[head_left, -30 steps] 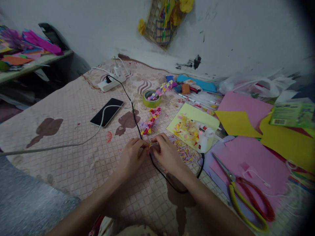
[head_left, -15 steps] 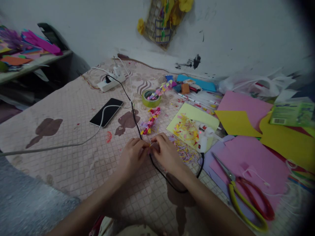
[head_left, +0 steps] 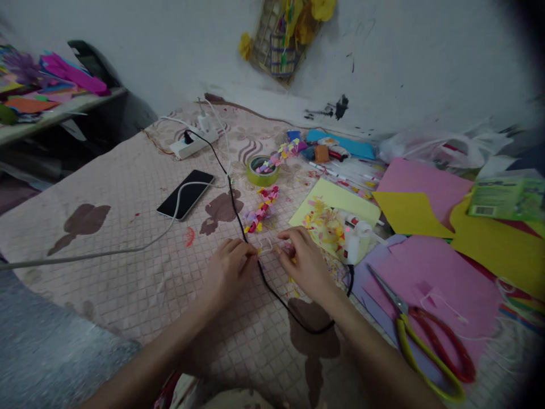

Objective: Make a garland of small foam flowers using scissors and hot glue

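Over the middle of the patterned tablecloth, my left hand (head_left: 232, 267) is closed in a pinch on a thin white string (head_left: 266, 244). A small loop of the string shows beside its fingertips. My right hand (head_left: 303, 255) hovers just to the right, thumb and fingers apart, with nothing clear between them. The black cable (head_left: 272, 287) passes beneath my left fingertips. Right behind the hands lies a strip of folded paper bits (head_left: 261, 210) in pink, yellow and lilac. Paper shreds (head_left: 330, 264) lie near my right hand.
A glue gun (head_left: 352, 241) rests on a pale yellow sheet (head_left: 326, 199). Large scissors (head_left: 402, 312) lie on pink paper at right. A phone (head_left: 186, 195), a tape roll (head_left: 263, 172) and a power strip (head_left: 193, 143) are farther back. A grey cable (head_left: 128, 251) crosses the left side.
My right hand has moved right, away from my left fingertips, and its fingers have opened. The white string's loop now shows between the hands. My left hand has barely moved.
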